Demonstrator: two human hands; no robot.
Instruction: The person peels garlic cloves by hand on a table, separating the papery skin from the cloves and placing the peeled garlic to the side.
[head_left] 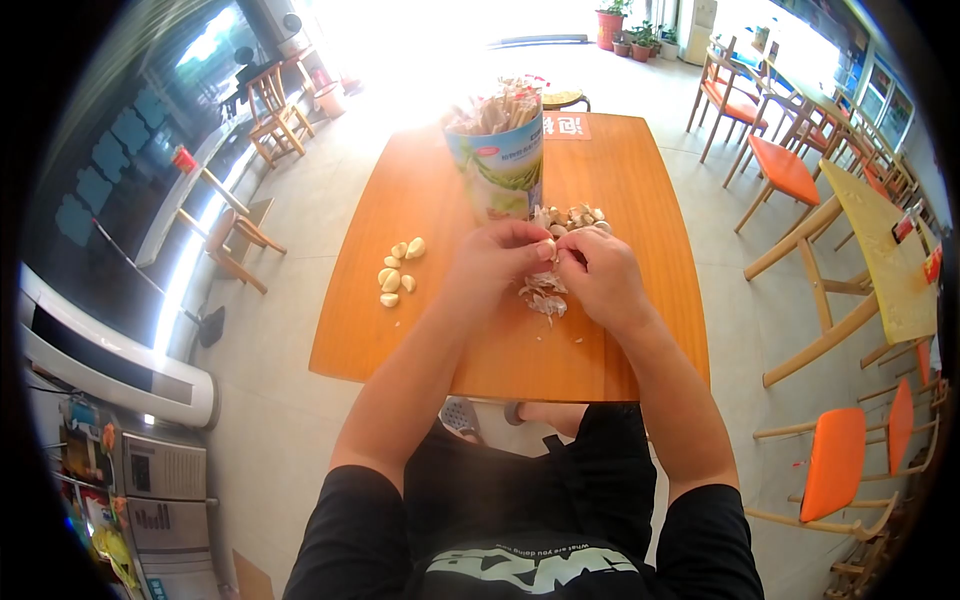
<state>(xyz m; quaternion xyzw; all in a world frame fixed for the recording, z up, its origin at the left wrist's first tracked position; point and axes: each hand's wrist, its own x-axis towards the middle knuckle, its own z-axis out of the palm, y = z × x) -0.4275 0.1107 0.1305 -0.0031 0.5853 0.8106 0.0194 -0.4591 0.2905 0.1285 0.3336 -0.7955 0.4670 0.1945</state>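
Note:
Both hands meet over the middle of the wooden table (610,350). A garlic clove (546,250) is pinched between the thumb and fingers of my left hand (497,262). My right hand (600,272) is closed against the same clove, its fingertips pressed together at the clove's side. Beneath them lies a small heap of papery garlic skins (545,296). Unpeeled garlic cloves (580,216) are piled just beyond my right hand. To the left, several pale peeled cloves (390,278) rest in a loose group on the tabletop.
A tall printed tub (495,170) packed with paper-wrapped sticks stands behind my hands. A red sign (567,126) lies at the table's far edge. Orange-seated chairs (785,170) and a yellow table (880,250) are on the right; wooden chairs (235,235) on the left.

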